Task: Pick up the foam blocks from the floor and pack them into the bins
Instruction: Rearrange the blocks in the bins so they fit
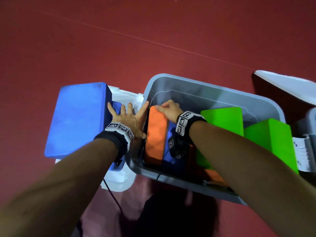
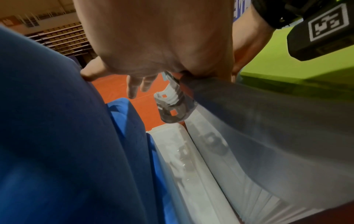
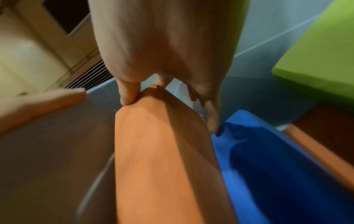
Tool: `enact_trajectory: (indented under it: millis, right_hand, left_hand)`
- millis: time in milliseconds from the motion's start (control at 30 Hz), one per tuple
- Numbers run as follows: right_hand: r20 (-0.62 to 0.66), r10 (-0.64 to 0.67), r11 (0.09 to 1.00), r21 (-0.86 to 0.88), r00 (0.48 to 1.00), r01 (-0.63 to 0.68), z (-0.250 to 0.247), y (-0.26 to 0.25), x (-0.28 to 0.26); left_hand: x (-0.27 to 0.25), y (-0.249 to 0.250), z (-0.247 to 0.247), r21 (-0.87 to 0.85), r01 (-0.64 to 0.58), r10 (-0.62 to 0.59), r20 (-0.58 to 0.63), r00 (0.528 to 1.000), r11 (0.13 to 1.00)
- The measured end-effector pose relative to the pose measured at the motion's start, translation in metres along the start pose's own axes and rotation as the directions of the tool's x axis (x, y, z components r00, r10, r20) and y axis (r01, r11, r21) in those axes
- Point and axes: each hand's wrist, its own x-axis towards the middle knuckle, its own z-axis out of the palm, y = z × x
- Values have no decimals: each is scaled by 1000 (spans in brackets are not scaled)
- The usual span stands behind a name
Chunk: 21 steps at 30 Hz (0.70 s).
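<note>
- Grey bin (image 1: 266,101) mostly packed: orange block (image 1: 156,135) on edge at its left wall, a blue block (image 3: 268,159) just beside it, two green blocks (image 1: 224,120) (image 1: 271,142) toward the right, more orange (image 1: 213,175) low at the near side.
- Right hand (image 1: 168,110) inside the grey bin, thumb and fingers pinching the far top end of the orange block; the right wrist view shows the thumb denting the foam. Looks like the block is being seated, not yet let go.
- Left hand (image 1: 127,117) spread, fingers straight, gripping nothing; palm over the grey bin's left rim, fingertips touching the big blue block (image 1: 78,117).
- Big blue block lies across the top of the white bin (image 1: 119,182), sticking up, not down inside. A second blue piece shows under it.
- Red floor (image 1: 153,40) in view carries no loose blocks; the rest is out of frame, cannot tell.
- Another white container (image 1: 283,84) at the right edge, contents hidden.
- Judgement: late stage; left to do: release orange, settle big blue.
</note>
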Motion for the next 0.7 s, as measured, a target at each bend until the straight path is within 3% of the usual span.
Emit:
enact_trajectory:
  millis: [100, 200, 300, 467, 633, 700]
  right_hand:
    - [71, 111, 982, 147, 991, -120, -1, -7, -8]
    - [189, 125, 928, 326, 974, -182, 2, -11, -14]
    - [276, 179, 906, 328, 944, -267, 9, -12, -18]
    - [286, 104, 934, 300, 952, -192, 1, -6, -28]
    - [236, -21, 951, 305, 972, -53, -16, -5, -49]
    - [198, -56, 934, 356, 979, -19, -17, -1, -58]
  left_hand:
    - [-1, 0, 0, -1, 2, -2, -8, 1000, 1000]
    - [1, -2, 3, 7, -5, 5, -22, 1000, 1000]
    - [1, -2, 4, 4, -13, 13, -30, 999, 1000]
    - [-2, -4, -5, -32, -89, 91, 33, 995, 995]
    - [2, 0, -18, -356, -239, 231, -67, 971, 903]
    - [5, 5, -21, -375, -283, 282, -58, 958, 883]
